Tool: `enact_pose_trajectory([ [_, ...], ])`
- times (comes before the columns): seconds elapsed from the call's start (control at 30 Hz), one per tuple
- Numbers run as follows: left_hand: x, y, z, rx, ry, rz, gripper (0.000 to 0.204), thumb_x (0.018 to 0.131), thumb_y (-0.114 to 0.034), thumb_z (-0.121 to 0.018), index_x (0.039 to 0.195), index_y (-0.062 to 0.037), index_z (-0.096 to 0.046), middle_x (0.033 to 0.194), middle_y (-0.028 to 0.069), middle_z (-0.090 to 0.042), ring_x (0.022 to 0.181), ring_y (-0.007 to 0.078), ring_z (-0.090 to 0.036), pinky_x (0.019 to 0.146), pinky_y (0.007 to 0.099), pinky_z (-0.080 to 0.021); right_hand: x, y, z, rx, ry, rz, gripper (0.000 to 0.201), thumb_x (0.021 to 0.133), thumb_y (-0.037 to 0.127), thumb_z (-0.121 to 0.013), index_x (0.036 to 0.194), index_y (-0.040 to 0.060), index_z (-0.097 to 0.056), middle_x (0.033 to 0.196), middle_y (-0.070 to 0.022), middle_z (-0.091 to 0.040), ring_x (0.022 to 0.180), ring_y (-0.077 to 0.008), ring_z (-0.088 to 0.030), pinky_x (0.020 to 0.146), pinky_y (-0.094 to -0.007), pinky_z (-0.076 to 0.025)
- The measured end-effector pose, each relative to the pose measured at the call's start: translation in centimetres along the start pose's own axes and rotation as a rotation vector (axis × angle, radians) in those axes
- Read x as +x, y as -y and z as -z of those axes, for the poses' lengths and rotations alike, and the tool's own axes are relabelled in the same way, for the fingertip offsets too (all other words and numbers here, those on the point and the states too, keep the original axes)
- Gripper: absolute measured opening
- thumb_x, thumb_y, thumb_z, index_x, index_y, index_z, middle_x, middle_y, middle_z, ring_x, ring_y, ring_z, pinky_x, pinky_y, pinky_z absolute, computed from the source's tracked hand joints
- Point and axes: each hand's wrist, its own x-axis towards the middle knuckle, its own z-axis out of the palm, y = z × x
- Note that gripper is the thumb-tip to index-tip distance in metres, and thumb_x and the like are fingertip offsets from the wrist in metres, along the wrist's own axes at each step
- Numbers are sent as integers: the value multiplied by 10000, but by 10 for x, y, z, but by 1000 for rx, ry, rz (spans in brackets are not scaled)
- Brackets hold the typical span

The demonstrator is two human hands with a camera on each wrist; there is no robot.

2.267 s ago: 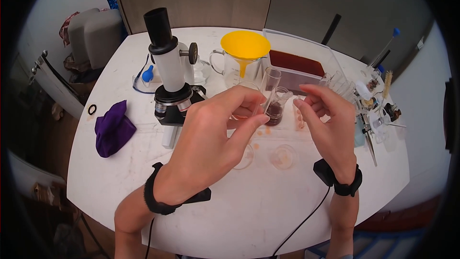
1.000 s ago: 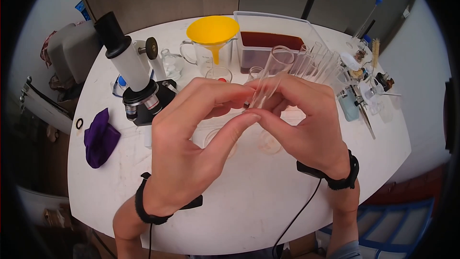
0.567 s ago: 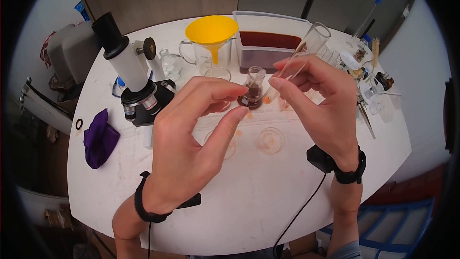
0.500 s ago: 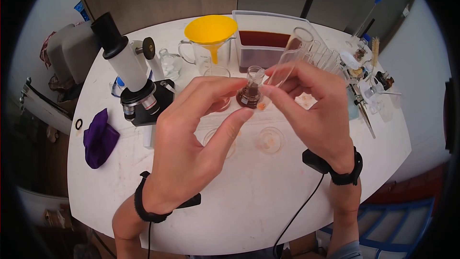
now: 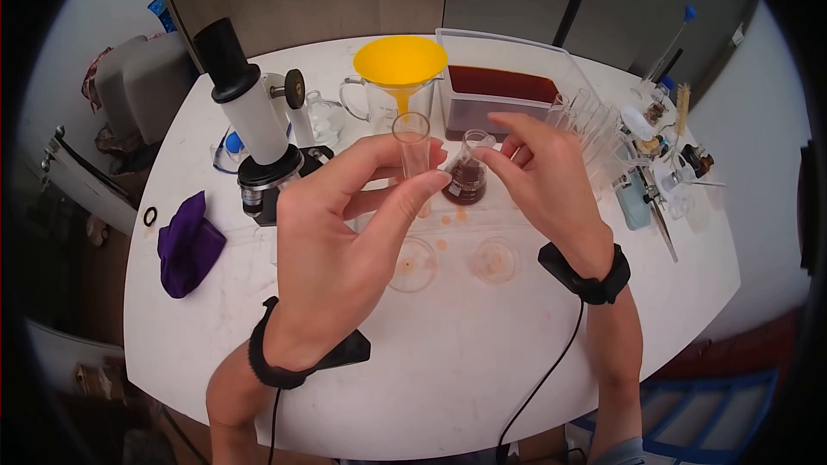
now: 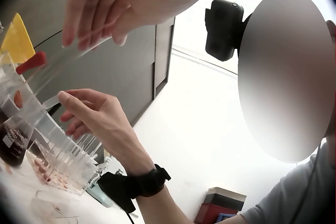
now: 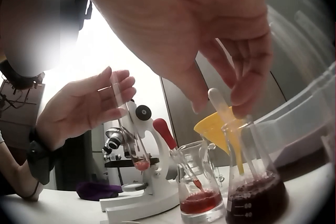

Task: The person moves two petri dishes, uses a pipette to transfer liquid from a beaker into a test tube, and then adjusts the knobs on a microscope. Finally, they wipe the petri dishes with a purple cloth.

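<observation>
My left hand [image 5: 345, 224] holds a glass test tube [image 5: 413, 146] upright between thumb and fingers. The right wrist view shows a little pink-red liquid [image 7: 142, 165] at its bottom. My right hand [image 5: 543, 168] reaches to a conical flask [image 5: 465, 182] of dark red liquid, its thumb and fingers spread at the mouth. A dropper with a whitish bulb [image 7: 215, 98] stands in that flask, its bulb in the gap between thumb and fingertips. Beside it, a small glass vessel of red liquid [image 7: 202, 200] holds a red-bulbed dropper [image 7: 164, 131]; my left hand mostly hides this vessel in the head view.
A microscope [image 5: 250, 116] and purple cloth [image 5: 191, 245] are at the left. Behind stand a glass jug with a yellow funnel [image 5: 401, 60] and a plastic tub [image 5: 504, 103] of dark red liquid. Test tubes [image 5: 594, 133] stand at right; two shallow dishes [image 5: 494, 260] lie in front.
The test tube, held by my right hand half a second ago, is now in my left hand and more upright. My right hand has let go of it and stands at the flask.
</observation>
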Motion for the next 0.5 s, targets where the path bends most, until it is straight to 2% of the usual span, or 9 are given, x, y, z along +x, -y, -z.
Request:
enact_pose_trajectory([
  [0.03,0,0,-1,3,-2,13,164,957,25,-681,1103,98,-684,1085,165,-739,1010,202,-719,921,315,-564,1,-4,-4,1,0,0,251,866,93,-768,1033,-77,-689,823,-188,-683,647,-296,-652,615,-372,-517],
  [0.1,-1,0,-1,0,-2,16,164,956,22,-683,1103,97,-686,1084,163,-739,1011,199,-718,914,311,-567,3,-10,-9,24,-23,121,156,893,53,-723,953,-88,-697,812,-199,-687,651,-304,-648,623,-384,-512],
  [0.23,-1,1,0,11,6,15,161,958,16,-684,1101,89,-691,1091,159,-741,1019,194,-719,917,307,-568,2,-12,-10,39,-46,133,116,903,27,-703,900,-88,-700,799,-204,-686,660,-308,-646,623,-386,-504],
  [0.33,-1,2,0,33,7,25,153,956,13,-686,1092,81,-694,1097,158,-742,1016,196,-724,910,310,-574,0,-9,-7,45,-25,46,125,903,40,-713,928,-83,-710,795,-194,-702,659,-272,-663,622,-356,-522],
  [0.5,-1,10,-4,62,40,27,150,952,-6,-698,1079,74,-696,1087,143,-746,992,188,-732,863,300,-596,-1,5,14,171,-83,-82,156,914,60,-734,979,-81,-723,799,-122,-734,649,-122,-674,607,-237,-532],
])
